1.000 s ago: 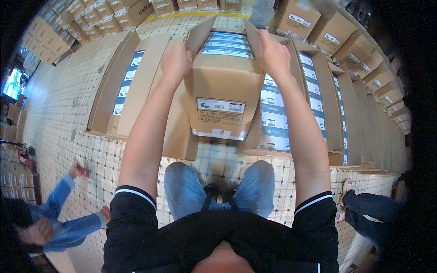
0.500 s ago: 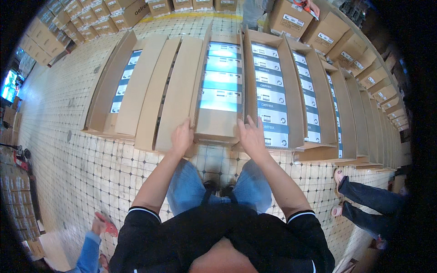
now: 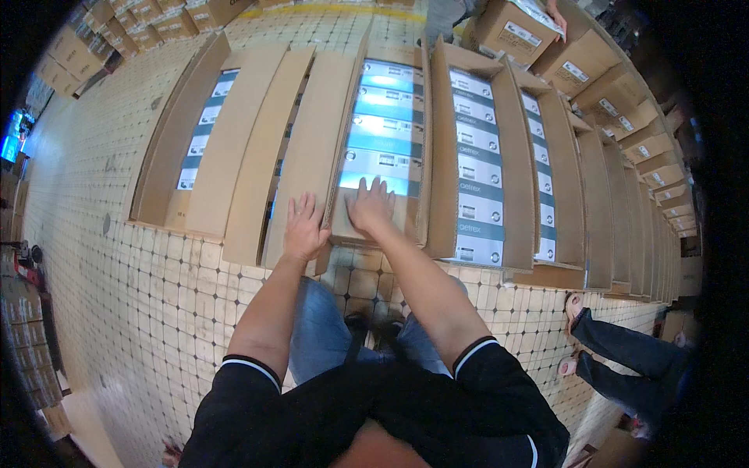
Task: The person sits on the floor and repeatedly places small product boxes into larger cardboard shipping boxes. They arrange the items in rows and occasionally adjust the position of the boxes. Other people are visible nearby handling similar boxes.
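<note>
In front of me stands a long open cardboard carton packed with a row of white and blue-grey boxes. My right hand lies inside its near end, fingers spread over the brown cardboard there and fingertips at the nearest box. My left hand rests with fingers extended on the folded-out flap along the carton's left side, near its front end. Neither hand holds anything loose. What lies beneath my right palm is hidden.
Another open carton of boxes stands close on the right, with several more beyond it. To the left is a partly covered carton. Sealed cartons line the far right. A person's dark-trousered legs are at the lower right.
My right hand has left the carton's right edge and moved left, into its near end. My left hand has shifted slightly left, flattening on the flap. The person at lower left has mostly left view.
</note>
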Available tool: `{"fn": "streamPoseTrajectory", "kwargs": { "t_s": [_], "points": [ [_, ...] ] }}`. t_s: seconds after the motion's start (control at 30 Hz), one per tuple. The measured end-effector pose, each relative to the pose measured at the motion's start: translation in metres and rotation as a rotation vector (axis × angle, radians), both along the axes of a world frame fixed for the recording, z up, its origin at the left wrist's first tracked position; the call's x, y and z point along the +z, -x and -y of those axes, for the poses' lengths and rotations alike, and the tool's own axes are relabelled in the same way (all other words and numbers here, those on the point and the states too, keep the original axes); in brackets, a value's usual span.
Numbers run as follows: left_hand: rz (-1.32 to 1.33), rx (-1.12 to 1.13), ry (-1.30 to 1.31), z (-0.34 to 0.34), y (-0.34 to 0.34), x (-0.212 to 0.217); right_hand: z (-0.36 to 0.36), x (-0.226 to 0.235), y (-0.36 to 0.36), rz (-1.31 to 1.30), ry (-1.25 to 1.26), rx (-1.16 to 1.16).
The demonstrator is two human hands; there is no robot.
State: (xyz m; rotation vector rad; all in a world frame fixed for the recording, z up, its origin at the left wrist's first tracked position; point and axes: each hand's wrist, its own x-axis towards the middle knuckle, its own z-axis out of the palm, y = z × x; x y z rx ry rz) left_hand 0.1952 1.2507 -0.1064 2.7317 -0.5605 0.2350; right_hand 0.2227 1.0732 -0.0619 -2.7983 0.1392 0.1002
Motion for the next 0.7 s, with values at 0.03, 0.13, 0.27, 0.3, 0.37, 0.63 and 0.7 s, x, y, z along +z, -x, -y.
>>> {"fn": "streamPoseTrajectory", "kwargs": {
  "t_s": [0.03,0.13,0.27,0.3,0.37,0.63,0.7],
  "points": [
    [0.011,0.0,0.019,-0.001,0.0,0.0,0.0,-0.007,-0.003,0.091,0.133,0.014],
    [0.026,-0.033,0.048,-0.001,-0.001,0.004,0.003,-0.004,-0.002,-0.035,0.095,0.167],
    [0.068,-0.019,0.163,0.003,0.002,0.012,0.02,0.043,0.011,0.097,0.05,0.26],
    [0.03,-0.004,0.212,0.004,0.003,0.014,0.023,0.057,0.018,0.141,0.036,0.278],
    [-0.047,0.026,0.306,0.004,0.004,0.017,0.027,0.08,0.04,0.206,-0.003,0.305],
    [-0.013,-0.092,0.416,-0.005,-0.003,0.017,0.019,0.104,0.108,0.211,-0.058,0.297],
    [-0.007,-0.1,0.401,-0.005,-0.003,0.016,0.016,0.105,0.11,0.183,-0.048,0.298]
  ]
}}
